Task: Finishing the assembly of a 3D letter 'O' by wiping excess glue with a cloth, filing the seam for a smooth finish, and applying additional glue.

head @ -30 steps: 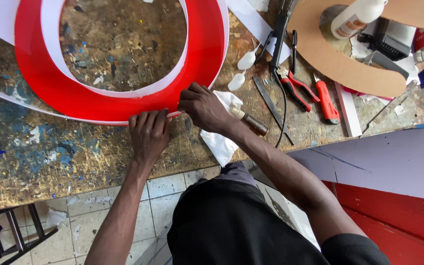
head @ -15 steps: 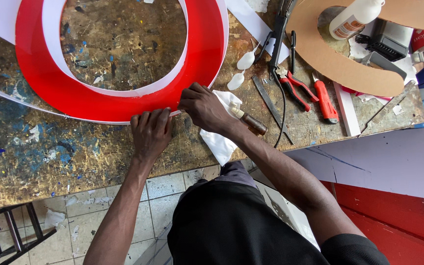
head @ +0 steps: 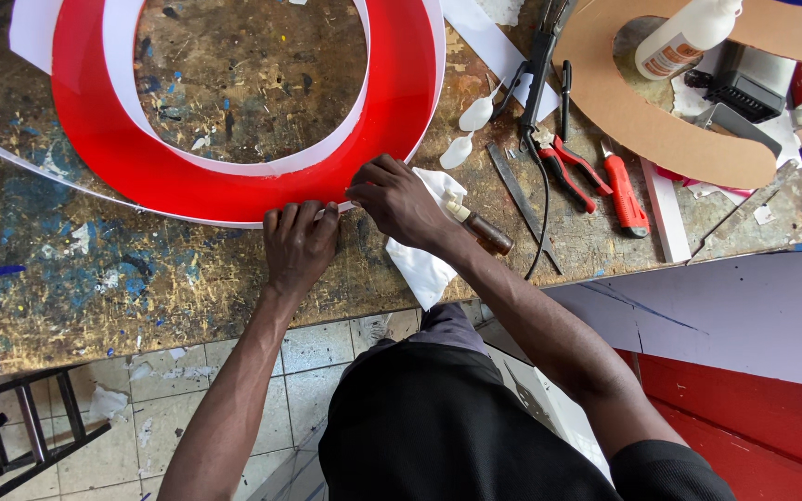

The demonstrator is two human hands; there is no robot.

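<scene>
A large red ring-shaped panel (head: 234, 181) with a white strip around its edges lies on the paint-stained wooden bench (head: 95, 278). My left hand (head: 299, 246) presses flat against the panel's near edge, fingers together on the white strip. My right hand (head: 401, 199) is closed at the same edge just to the right, pinching the strip; whether it holds a small tool is hidden. A white cloth (head: 424, 264) and a wooden-handled tool (head: 485, 230) lie under my right wrist.
Right of the ring lie red-handled pliers (head: 573, 162), a red utility knife (head: 624, 195), a metal file (head: 517, 195), a black cable, two small white bottles (head: 471, 125), a brown cardboard ring (head: 652, 130) and a spray bottle (head: 684, 42). A pale board (head: 744, 306) leans at right.
Both hands stay at the ring's near edge; the right hand has shifted only slightly along it. Nothing else has moved.
</scene>
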